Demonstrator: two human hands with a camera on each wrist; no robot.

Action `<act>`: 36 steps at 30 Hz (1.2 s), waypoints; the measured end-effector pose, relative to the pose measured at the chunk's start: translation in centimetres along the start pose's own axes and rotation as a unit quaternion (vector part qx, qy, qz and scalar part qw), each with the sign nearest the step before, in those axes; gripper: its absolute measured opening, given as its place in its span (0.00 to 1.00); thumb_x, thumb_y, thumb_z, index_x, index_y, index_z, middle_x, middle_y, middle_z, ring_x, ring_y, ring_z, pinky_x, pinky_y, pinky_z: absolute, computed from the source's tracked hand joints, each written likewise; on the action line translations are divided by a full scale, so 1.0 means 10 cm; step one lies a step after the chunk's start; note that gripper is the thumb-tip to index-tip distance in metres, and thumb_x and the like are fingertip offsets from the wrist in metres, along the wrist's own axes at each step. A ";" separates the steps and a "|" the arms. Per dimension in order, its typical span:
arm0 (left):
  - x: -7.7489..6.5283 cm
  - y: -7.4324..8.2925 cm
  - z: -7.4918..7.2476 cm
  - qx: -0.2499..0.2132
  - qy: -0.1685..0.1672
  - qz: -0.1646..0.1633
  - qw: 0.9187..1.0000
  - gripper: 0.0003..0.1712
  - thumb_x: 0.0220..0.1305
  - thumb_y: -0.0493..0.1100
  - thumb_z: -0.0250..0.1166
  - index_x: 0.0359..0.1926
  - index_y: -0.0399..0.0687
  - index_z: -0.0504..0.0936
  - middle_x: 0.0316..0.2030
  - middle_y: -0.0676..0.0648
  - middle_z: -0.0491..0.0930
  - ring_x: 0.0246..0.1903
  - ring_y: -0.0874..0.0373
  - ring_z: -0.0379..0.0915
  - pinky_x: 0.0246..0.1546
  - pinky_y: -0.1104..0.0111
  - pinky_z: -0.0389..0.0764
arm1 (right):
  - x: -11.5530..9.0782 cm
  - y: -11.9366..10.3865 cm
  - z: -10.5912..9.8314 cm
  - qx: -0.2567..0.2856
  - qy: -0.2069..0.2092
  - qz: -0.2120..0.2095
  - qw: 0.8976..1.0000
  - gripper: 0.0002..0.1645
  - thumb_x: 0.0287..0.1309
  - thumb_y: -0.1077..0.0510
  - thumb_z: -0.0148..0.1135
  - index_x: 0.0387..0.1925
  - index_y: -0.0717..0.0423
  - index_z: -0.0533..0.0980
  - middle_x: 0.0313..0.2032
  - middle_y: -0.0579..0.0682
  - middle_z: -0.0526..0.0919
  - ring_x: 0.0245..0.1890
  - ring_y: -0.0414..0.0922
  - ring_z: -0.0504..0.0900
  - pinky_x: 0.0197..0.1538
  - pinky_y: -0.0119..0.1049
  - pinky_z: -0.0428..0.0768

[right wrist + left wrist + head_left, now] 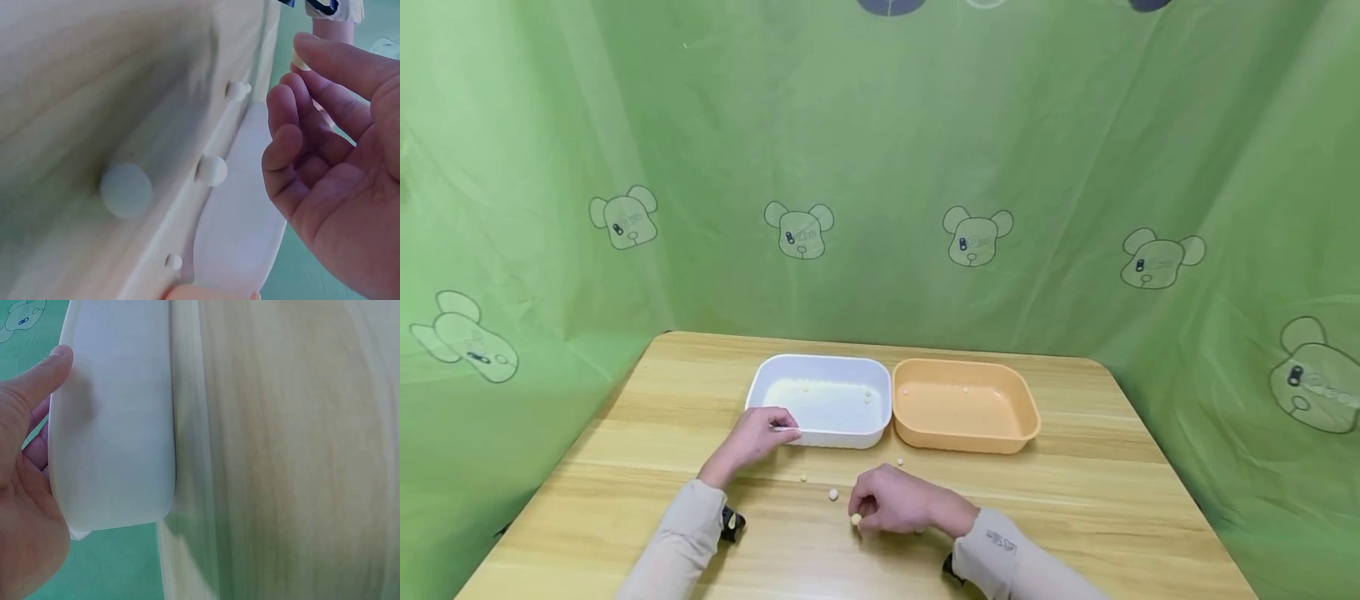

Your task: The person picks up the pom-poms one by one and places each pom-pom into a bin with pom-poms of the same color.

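My left hand [756,435] holds the near left rim of a white plastic tray [842,439]. In the left wrist view the thumb [55,365] lies on the tray's outer wall, with the other fingers behind the rim. Over the table in front of the trays, my right hand [898,500] pinches a small pale yellow ball [856,519] between thumb and forefinger; the right wrist view shows this ball [300,61] partly hidden by the fingertips. Close by on the table lie a larger white ball [833,494], a tiny yellow ball [803,478] and a small white ball [900,462].
An orange tray [967,442] stands against the white tray's right side, with two tiny pale balls inside. Several small balls lie in the white tray. Another pale ball [920,530] shows partly under my right wrist. Green curtains [880,167] enclose the wooden table [1120,500].
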State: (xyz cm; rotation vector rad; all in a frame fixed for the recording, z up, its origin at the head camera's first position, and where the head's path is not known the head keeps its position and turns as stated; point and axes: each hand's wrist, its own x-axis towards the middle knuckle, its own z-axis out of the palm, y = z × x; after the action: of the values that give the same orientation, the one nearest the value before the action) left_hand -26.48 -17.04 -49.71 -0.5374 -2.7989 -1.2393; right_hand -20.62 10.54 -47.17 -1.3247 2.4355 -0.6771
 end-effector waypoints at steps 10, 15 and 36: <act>-0.02 -0.05 0.04 -0.003 -0.001 0.001 1.000 0.04 0.57 0.45 0.69 0.27 0.57 0.82 0.28 0.60 0.81 0.33 0.63 0.76 0.42 0.61 0.77 | -0.07 0.01 -0.12 0.022 0.020 0.016 0.999 0.06 0.50 0.62 0.69 0.33 0.52 0.81 0.28 0.36 0.76 0.29 0.30 0.74 0.34 0.22 0.75; -0.01 -0.06 0.04 -0.004 0.000 0.000 1.000 0.04 0.57 0.45 0.69 0.27 0.57 0.82 0.28 0.61 0.80 0.32 0.64 0.75 0.41 0.62 0.77 | -0.09 0.05 -0.16 0.021 0.028 0.030 0.999 0.07 0.51 0.61 0.68 0.35 0.53 0.82 0.29 0.36 0.78 0.30 0.30 0.74 0.36 0.23 0.75; 0.01 0.00 -0.02 -0.001 -0.002 -0.005 1.000 0.04 0.57 0.45 0.69 0.27 0.58 0.82 0.28 0.61 0.80 0.32 0.64 0.75 0.41 0.63 0.76 | -0.21 0.12 -0.49 0.043 0.090 0.029 0.995 0.06 0.50 0.63 0.68 0.33 0.56 0.81 0.31 0.43 0.81 0.29 0.33 0.76 0.33 0.28 0.77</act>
State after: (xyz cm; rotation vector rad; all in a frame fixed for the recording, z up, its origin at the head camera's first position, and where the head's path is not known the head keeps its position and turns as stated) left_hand -26.58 -17.10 -49.56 -0.5258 -2.8078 -1.2447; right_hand -22.55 14.18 -43.60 -1.2012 2.5400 -0.9111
